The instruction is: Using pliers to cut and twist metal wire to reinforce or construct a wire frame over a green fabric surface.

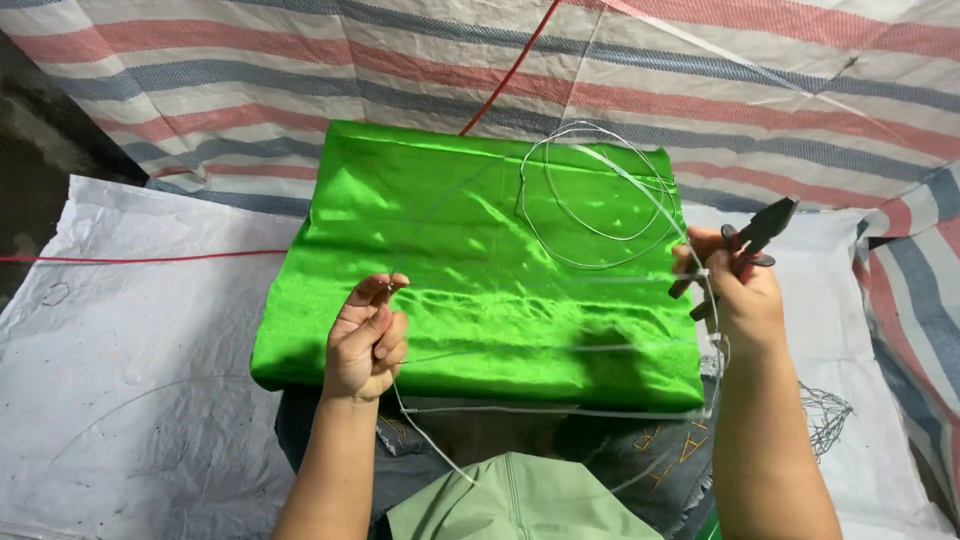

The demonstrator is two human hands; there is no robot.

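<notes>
White sheeting is lying left of the green cushion, a red string crossing it toward the cushion's left edge. Over the cushion's near left corner the left hand is hovering, its fingers pinching shut on one end of a thin wire — the strand is running rightward across the cushion's front half. Above the cushion's far right part the wire is looping in loose coils. At the cushion's right edge the right hand is closing around red-handled pliers and the wire's other end. Striped tarpaulin is hanging behind the cushion.
</notes>
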